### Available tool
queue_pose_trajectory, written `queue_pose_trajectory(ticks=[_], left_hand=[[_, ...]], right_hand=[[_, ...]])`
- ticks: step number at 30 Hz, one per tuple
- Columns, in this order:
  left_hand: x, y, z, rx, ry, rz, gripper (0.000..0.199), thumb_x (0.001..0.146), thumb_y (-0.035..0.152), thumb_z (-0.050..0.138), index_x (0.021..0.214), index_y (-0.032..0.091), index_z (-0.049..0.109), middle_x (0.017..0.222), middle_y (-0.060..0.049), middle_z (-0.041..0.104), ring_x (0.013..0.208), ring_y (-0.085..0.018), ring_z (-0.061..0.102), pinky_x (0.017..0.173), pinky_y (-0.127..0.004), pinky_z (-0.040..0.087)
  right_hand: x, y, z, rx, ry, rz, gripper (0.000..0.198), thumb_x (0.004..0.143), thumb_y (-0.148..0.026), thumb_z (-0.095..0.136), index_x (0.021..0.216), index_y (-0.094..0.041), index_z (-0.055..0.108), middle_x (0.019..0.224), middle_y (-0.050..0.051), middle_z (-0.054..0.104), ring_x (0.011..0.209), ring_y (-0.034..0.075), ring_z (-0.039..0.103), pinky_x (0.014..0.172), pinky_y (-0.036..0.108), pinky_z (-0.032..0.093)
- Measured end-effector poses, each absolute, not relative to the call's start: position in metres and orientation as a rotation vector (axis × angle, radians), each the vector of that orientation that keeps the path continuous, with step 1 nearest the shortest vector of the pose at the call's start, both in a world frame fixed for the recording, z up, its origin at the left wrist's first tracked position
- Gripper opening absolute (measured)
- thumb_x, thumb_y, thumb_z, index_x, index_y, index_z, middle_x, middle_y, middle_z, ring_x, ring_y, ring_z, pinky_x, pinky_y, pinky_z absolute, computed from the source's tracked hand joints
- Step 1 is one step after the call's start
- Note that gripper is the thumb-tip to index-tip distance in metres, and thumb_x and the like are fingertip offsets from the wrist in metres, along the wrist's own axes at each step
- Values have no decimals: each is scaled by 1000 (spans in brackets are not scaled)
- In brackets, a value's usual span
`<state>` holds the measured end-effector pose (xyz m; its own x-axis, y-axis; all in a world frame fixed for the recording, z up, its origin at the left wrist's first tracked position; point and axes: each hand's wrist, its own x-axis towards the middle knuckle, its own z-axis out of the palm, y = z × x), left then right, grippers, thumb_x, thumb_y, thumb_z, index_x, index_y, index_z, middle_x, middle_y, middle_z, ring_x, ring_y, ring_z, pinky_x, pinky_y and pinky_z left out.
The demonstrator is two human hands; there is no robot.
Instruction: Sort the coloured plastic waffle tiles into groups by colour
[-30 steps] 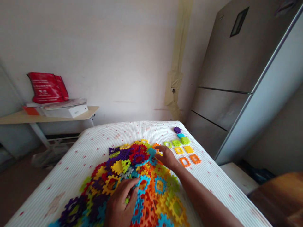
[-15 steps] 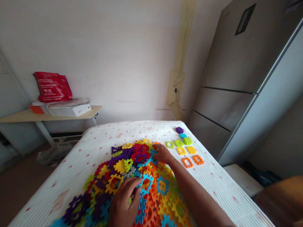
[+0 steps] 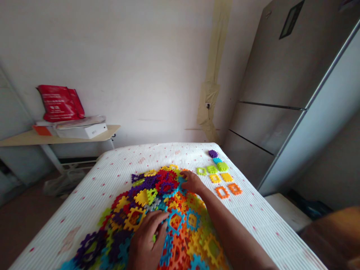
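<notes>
A heap of interlocking plastic tiles with toothed edges (image 3: 180, 240), in several colours, lies in front of me. My left hand (image 3: 147, 238) rests low on the heap, its thumb and index finger apart. Just right of its fingertips is a blue square frame tile (image 3: 182, 217), with a yellow frame tile (image 3: 129, 222) on the other side. Farther up, my right hand (image 3: 192, 182) reaches to the heap's far right edge, thumb and fingers apart over a teal tile (image 3: 182, 180). Its fingertips touch the pieces there; their undersides are hidden.
Sorted tiles lie to the right on the white cloth (image 3: 112, 172): orange (image 3: 234, 188), yellow (image 3: 226, 177), lime (image 3: 212, 170), blue and purple (image 3: 213, 153). A refrigerator (image 3: 261, 97) stands right. At left, a side table (image 3: 22, 138) carries a red bag (image 3: 60, 103) and a white box (image 3: 81, 130).
The blue square frame tile beside my left fingertips has shifted slightly right and turned a little. Both hands stay almost in place, and the view has moved slightly.
</notes>
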<state>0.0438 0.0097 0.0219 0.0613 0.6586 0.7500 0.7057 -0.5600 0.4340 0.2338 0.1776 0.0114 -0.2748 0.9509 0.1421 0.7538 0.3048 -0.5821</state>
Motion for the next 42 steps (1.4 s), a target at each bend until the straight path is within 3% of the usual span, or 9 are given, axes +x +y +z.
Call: queue_pose_trajectory(ticks=[8, 16, 25, 42], left_hand=[[44, 9, 22, -2274, -1444, -1562, 16, 82, 20, 53, 92, 23, 66, 86, -3, 70, 78, -13, 68, 68, -18, 54], [44, 8, 19, -2285, -1504, -1582, 16, 83, 24, 53, 92, 24, 67, 87, -4, 71, 79, -15, 69, 68, -21, 55], [44, 8, 16, -2292, -1524, -1622, 16, 82, 22, 55, 93, 24, 67, 89, -3, 70, 81, -14, 68, 70, -21, 55], [45, 8, 25, -2265, -1491, -1626, 15, 82, 23, 55, 90, 24, 68, 86, -4, 71, 78, -14, 68, 69, -21, 55]], right_hand=[[237, 173, 18, -1460, -1965, 633, 51, 56, -9, 68, 107, -18, 65, 88, 2, 63, 73, 13, 56, 67, 23, 44], [233, 167, 24, -1335, -1883, 733, 36, 57, -7, 65, 91, -19, 67, 63, -7, 48, 57, 7, 41, 51, 17, 32], [233, 166, 25, -1354, -1949, 741, 29, 58, -4, 62, 83, -19, 67, 72, -4, 56, 61, 8, 47, 54, 17, 37], [230, 162, 29, -1255, -1883, 853, 12, 64, -8, 61, 72, -17, 60, 63, -5, 53, 59, 8, 46, 54, 18, 36]])
